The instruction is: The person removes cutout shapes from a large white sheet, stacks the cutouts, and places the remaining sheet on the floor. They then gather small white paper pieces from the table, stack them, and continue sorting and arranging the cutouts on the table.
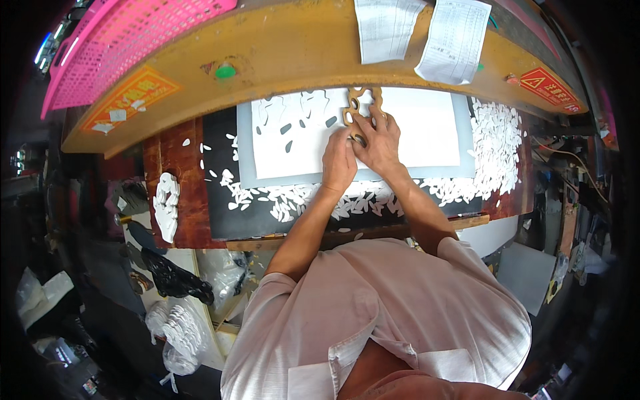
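Note:
A brown, wavy-outlined cutting die [377, 101] stands on a white sheet [427, 137]. My left hand [340, 163] pinches its near end, fingers closed. My right hand [380, 143] lies over the die's right side with its fingers curled onto it. Part of the die is hidden under my fingers. Left of the die, the sheet has several dark, elongated holes and thin curved cut lines. Under the sheet is a grey board [247, 150], whose edge shows around it.
Small white leaf-shaped pieces [497, 150] are heaped right of the board and along its near edge. A yellow-brown machine beam [293, 57] crosses beyond my hands, with papers [453, 40] hanging from it. A pink basket [127, 53] rests atop it. White cut pieces [165, 207] lie stacked at left.

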